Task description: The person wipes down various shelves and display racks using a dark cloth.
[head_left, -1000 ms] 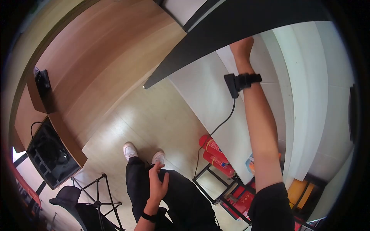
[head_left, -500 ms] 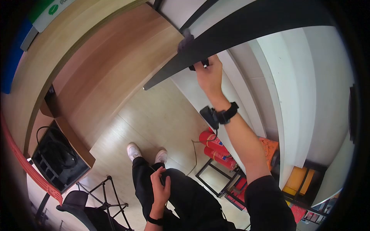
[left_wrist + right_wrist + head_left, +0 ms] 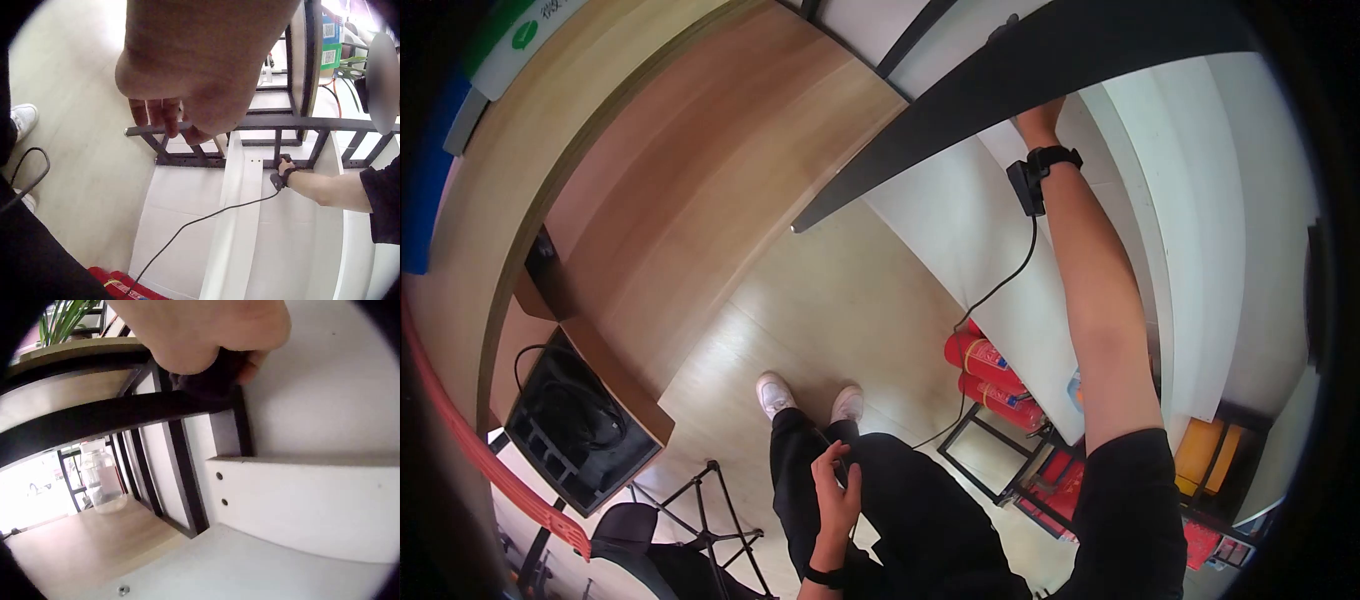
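Observation:
My right arm reaches up to a black metal frame bar (image 3: 1000, 85). The right hand (image 3: 1040, 122) is mostly hidden behind that bar in the head view. From the right wrist view, its fingers (image 3: 206, 337) curl round a dark cloth (image 3: 209, 378) and press it against the black frame (image 3: 94, 422) where a crossbar meets an upright. The left wrist view shows the same hand (image 3: 284, 167) far off at the frame. My left hand (image 3: 837, 495) hangs by my thigh with loosely curled fingers (image 3: 165, 115), holding nothing that I can see.
White shelf boards (image 3: 960, 230) sit behind the frame. Two red fire extinguishers (image 3: 990, 375) stand in a black rack on the floor at the right. A curved wooden counter (image 3: 680, 170) is on the left, with a black box of cables (image 3: 570, 420) below. A glass jar (image 3: 103, 481) stands on a wooden shelf.
Half a second ago the right hand was lower and further left on the bar's front with the cloth showing. It has since moved up and right, behind the bar. The left hand stayed by the thigh.

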Demonstrator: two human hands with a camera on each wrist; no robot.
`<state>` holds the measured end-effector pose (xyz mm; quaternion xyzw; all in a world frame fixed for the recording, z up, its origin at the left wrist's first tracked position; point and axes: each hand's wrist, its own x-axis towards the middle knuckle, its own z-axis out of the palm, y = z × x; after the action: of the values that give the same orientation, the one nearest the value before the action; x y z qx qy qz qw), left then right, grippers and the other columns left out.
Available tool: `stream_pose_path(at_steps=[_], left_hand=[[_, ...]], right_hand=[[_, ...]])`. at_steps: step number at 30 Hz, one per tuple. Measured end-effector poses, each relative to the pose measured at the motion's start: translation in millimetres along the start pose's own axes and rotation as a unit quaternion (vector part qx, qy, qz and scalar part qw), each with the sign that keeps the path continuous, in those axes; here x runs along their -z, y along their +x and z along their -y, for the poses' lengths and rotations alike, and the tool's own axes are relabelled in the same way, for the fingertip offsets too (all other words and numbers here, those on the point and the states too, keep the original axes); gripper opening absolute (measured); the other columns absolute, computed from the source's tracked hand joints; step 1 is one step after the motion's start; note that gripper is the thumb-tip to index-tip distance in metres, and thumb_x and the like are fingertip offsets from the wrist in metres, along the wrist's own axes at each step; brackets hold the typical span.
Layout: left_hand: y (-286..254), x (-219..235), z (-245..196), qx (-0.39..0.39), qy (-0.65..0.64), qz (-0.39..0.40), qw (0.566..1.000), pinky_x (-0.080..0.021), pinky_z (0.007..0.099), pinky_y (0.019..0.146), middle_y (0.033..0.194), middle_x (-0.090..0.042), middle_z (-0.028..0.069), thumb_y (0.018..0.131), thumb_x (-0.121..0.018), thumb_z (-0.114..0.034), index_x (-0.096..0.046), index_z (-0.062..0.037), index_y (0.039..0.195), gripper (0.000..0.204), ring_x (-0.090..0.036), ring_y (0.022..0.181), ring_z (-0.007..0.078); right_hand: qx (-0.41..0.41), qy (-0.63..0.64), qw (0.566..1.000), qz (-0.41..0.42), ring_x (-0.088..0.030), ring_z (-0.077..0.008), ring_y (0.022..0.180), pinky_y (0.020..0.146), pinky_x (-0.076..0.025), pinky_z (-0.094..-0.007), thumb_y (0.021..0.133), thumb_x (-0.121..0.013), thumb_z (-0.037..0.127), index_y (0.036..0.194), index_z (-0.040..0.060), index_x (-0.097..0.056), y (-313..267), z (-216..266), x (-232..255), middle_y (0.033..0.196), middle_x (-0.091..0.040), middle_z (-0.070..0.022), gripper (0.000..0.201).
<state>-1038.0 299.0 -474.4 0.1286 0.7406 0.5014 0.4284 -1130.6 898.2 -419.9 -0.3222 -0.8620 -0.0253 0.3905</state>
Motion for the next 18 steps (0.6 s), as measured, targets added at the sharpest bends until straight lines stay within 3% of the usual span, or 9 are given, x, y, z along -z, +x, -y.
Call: stream_pose_path(at_steps=[1,3,6,9,11,14,17,18], left_hand=[[0.8,2.8,-2.1,-0.003,0.004,0.001,1.000,-0.041,0.0364,0.091,0.115,-0.058,0.0115,0.082,-0.061,-0.003,-0.047,-0.0027,0.125,0.046,-0.049,0.109,0.0273],[-2.3,6.1,-4.3,-0.004,0.013,0.002,1.000,-0.041,0.0362,0.091,0.114,-0.058,0.0116,0.082,-0.061,-0.003,-0.047,-0.0025,0.125,0.045,-0.050,0.108,0.0272],[-7.0,11.4,-24.4,-0.018,0.018,0.011,1.000,-0.042,0.0363,0.091,0.115,-0.058,0.0116,0.083,-0.061,-0.003,-0.047,-0.0024,0.125,0.045,-0.050,0.108,0.0270],[-19.9,9.4,-44.8,-0.029,0.011,0.023,0.999,-0.042,0.0359,0.090,0.115,-0.058,0.0114,0.083,-0.061,-0.003,-0.048,-0.0021,0.124,0.043,-0.050,0.107,0.0269],[-29.4,8.2,-61.4,-0.043,0.027,0.033,0.998,-0.042,0.0356,0.090,0.114,-0.058,0.0113,0.083,-0.061,-0.004,-0.049,-0.0026,0.123,0.041,-0.050,0.106,0.0268],[-44.3,9.8,-73.3,-0.058,0.026,0.053,0.997,-0.042,0.0359,0.090,0.114,-0.058,0.0115,0.083,-0.062,-0.004,-0.050,-0.0031,0.121,0.040,-0.051,0.105,0.0266],[-52.8,13.1,-74.2,-0.050,0.003,0.072,0.996,-0.045,0.0297,0.082,0.105,-0.061,0.0096,0.086,-0.061,-0.004,-0.057,-0.0015,0.109,0.024,-0.057,0.095,0.0183],[-55.5,14.2,-72.5,-0.038,-0.010,0.090,0.995,-0.045,0.0279,0.080,0.103,-0.062,0.0085,0.087,-0.061,-0.003,-0.058,-0.0008,0.106,0.020,-0.058,0.093,0.0157]], right_hand=[[-0.026,0.018,0.999,-0.010,-0.060,-0.0339,0.100,0.086,-0.046,-0.0401,0.088,-0.059,0.026,0.107,0.0016,-0.064,0.5,5.0,4.6,0.108,-0.065,-0.0175,0.031],[0.016,-0.176,0.984,-0.003,-0.062,-0.0344,0.097,0.082,-0.050,-0.0402,0.086,-0.061,0.026,0.107,0.0056,-0.065,-13.4,-13.4,-10.3,0.104,-0.066,-0.0157,0.030],[-0.048,0.021,0.999,0.011,-0.062,-0.0374,0.092,0.077,-0.049,-0.0432,0.083,-0.060,0.023,0.100,0.0034,-0.065,-25.1,46.9,17.3,0.096,-0.066,-0.0190,0.026],[-0.137,0.107,0.983,0.062,-0.064,-0.0366,0.084,0.073,-0.050,-0.0408,0.077,-0.063,0.016,0.095,-0.0003,-0.063,-60.3,102.2,31.8,0.089,-0.066,-0.0210,0.024],[-0.179,0.239,0.946,0.126,-0.062,-0.0346,0.095,0.082,-0.049,-0.0385,0.083,-0.068,0.029,0.110,-0.0006,-0.062,-71.6,138.6,51.5,0.106,-0.064,-0.0201,0.041],[-0.188,0.229,0.945,0.141,-0.065,-0.0337,0.083,0.071,-0.050,-0.0376,0.083,-0.067,0.022,0.106,-0.0010,-0.063,-78.8,176.3,78.8,0.096,-0.066,-0.0202,0.033],[-0.255,0.280,0.912,0.159,-0.064,-0.0341,0.077,0.066,-0.049,-0.0371,0.083,-0.066,0.024,0.103,-0.0003,-0.063,-93.8,179.1,100.4,0.088,-0.066,-0.0209,0.032],[-0.269,0.274,0.899,0.210,-0.064,-0.0353,0.076,0.066,-0.049,-0.0375,0.083,-0.066,0.026,0.101,0.0000,-0.063,-102.0,176.8,114.9,0.085,-0.065,-0.0210,0.032]])
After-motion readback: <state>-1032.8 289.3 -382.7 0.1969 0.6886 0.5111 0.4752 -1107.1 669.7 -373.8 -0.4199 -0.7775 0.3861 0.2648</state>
